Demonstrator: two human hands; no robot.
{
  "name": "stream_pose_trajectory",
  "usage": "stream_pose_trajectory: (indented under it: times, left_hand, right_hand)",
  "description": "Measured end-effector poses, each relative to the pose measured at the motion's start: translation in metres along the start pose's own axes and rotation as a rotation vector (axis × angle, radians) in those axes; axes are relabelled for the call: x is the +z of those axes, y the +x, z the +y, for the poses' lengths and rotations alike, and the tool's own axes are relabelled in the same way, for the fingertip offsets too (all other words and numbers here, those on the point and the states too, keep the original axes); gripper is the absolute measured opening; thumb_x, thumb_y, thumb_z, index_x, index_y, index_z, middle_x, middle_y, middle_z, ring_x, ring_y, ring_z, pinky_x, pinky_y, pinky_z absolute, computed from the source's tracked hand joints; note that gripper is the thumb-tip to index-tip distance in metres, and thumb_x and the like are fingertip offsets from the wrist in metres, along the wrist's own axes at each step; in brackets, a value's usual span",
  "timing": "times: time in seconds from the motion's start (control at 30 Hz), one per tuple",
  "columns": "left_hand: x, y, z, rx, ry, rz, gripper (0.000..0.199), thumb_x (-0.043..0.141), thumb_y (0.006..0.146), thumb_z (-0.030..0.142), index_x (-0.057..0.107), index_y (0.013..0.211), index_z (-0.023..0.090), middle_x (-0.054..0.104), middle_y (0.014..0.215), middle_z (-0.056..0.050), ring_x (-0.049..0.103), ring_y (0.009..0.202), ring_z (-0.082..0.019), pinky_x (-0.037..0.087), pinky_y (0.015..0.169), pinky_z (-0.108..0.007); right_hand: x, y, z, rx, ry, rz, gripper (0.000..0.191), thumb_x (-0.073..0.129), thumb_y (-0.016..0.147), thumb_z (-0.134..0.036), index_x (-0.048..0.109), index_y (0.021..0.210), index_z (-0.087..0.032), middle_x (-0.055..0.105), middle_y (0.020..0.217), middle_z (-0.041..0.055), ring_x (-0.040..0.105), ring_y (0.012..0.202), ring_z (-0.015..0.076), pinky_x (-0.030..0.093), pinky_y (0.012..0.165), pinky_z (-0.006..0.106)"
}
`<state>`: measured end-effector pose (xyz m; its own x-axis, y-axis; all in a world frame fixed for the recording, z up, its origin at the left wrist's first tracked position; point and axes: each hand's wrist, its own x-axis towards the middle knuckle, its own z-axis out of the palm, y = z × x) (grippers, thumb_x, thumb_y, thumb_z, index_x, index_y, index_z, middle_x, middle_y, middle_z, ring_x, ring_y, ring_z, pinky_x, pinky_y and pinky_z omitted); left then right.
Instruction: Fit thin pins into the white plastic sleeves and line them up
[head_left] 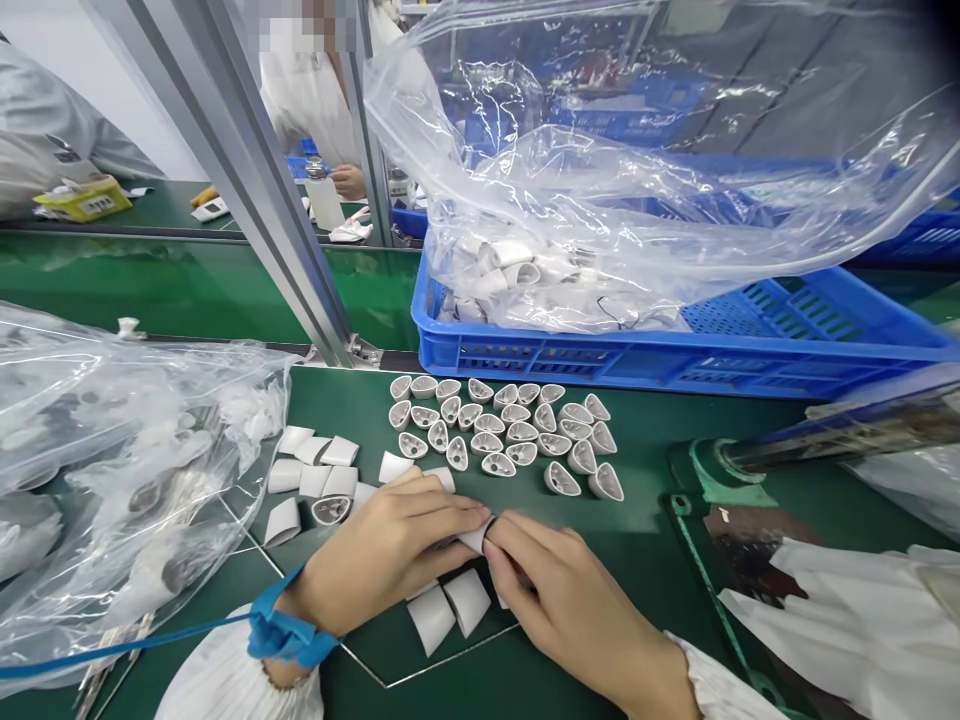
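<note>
Between my two hands, low over the green bench, is a small white curved plastic shell (474,537). My left hand (397,535), with a blue strap (289,625) at its wrist, pinches one side of it. My right hand (559,580) closes on the other end, its fingertips partly hiding the part. Just below lie loose white shells (466,602) on the bench. Left of my left hand rests a cluster of similar shells (300,475). Beyond my hands, several shells (487,442) stand in rows, hollow ends up.
A blue crate (540,358) at the back holds an open clear bag (600,230) of white parts. Another clear bag (135,480) covers the left side. A green metal press base (720,480) stands right, beside white cloth (847,620). A metal post (247,170) rises at back left; co-workers sit beyond.
</note>
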<state>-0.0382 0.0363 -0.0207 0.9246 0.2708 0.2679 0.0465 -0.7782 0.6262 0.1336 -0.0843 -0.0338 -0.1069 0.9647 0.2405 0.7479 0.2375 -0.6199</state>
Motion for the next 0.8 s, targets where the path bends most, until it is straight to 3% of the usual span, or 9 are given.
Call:
stream_pose_trajectory:
  times: [0.1,0.2,0.3,0.43,0.57,0.67,0.73,0.8]
  left_hand:
    - [0.000,0.000,-0.001,-0.024,-0.028,-0.021,0.020,0.056,0.099,0.021,0.061,0.118,0.017,0.071,0.116,-0.007,0.064,0.092,-0.020,0.049,0.083,-0.034]
    - [-0.001,-0.001,0.000,-0.094,-0.064,-0.050,0.023,0.058,0.099,0.024,0.061,0.121,0.017,0.070,0.112,-0.007,0.063,0.094,-0.020,0.049,0.085,-0.035]
    - [-0.003,0.000,0.003,-0.190,-0.069,-0.061,0.028,0.060,0.098,0.031,0.061,0.122,0.018,0.068,0.107,-0.008,0.060,0.101,-0.024,0.049,0.087,-0.036]
    - [-0.002,0.001,0.008,-0.201,-0.110,-0.067,0.029,0.056,0.099,0.030,0.059,0.126,0.019,0.065,0.112,-0.008,0.058,0.106,-0.023,0.049,0.090,-0.036]
    - [-0.006,0.003,0.010,-0.192,-0.078,-0.028,0.033,0.060,0.097,0.030,0.058,0.128,0.019,0.066,0.113,-0.008,0.058,0.106,-0.022,0.048,0.090,-0.034]
    - [-0.020,-0.002,0.003,-0.205,0.014,0.069,0.017,0.062,0.096,0.033,0.067,0.103,0.019,0.069,0.091,-0.003,0.060,0.083,-0.018,0.046,0.078,-0.032]
    - [-0.032,-0.008,-0.006,-0.247,0.110,0.142,0.023,0.059,0.098,0.032,0.068,0.082,0.019,0.064,0.070,0.001,0.053,0.065,-0.015,0.041,0.067,-0.029]
    - [-0.042,-0.015,-0.017,-0.293,0.197,0.181,0.027,0.058,0.098,0.033,0.069,0.078,0.020,0.059,0.062,0.003,0.049,0.058,-0.013,0.039,0.062,-0.028]
  right_hand:
    - [0.001,0.000,-0.001,0.012,-0.058,0.029,0.030,0.034,0.102,-0.017,0.041,0.073,-0.019,0.046,0.064,-0.0043,0.041,0.051,0.0088,0.024,0.051,0.024]
    - [0.001,-0.002,0.001,0.035,-0.057,0.139,0.029,0.039,0.100,-0.017,0.043,0.072,-0.019,0.044,0.060,-0.0054,0.040,0.048,0.0081,0.025,0.051,0.024]
    - [-0.004,-0.005,0.003,0.023,0.027,0.228,0.019,0.045,0.101,-0.020,0.053,0.084,-0.020,0.045,0.057,-0.0080,0.041,0.044,0.0067,0.028,0.051,0.022]
    - [-0.011,-0.007,0.007,-0.078,0.056,0.170,0.011,0.049,0.105,-0.027,0.058,0.108,-0.023,0.056,0.058,-0.0102,0.048,0.043,0.0057,0.032,0.053,0.022]
    - [-0.016,-0.008,0.010,-0.111,0.018,0.140,0.022,0.039,0.109,-0.030,0.059,0.107,-0.023,0.070,0.079,-0.0067,0.062,0.057,0.0064,0.035,0.059,0.023]
    - [-0.023,-0.006,0.015,-0.077,-0.074,0.167,0.026,0.040,0.108,-0.030,0.062,0.098,-0.022,0.069,0.075,-0.0054,0.063,0.059,0.0072,0.034,0.056,0.023]
    - [-0.027,-0.003,0.018,-0.024,-0.187,0.203,0.031,0.041,0.107,-0.034,0.063,0.089,-0.021,0.062,0.063,-0.0053,0.057,0.050,0.0081,0.031,0.050,0.023]
    - [-0.028,-0.001,0.020,0.020,-0.311,0.221,0.040,0.039,0.107,-0.039,0.063,0.080,-0.022,0.053,0.053,-0.0056,0.049,0.042,0.0094,0.028,0.046,0.024]
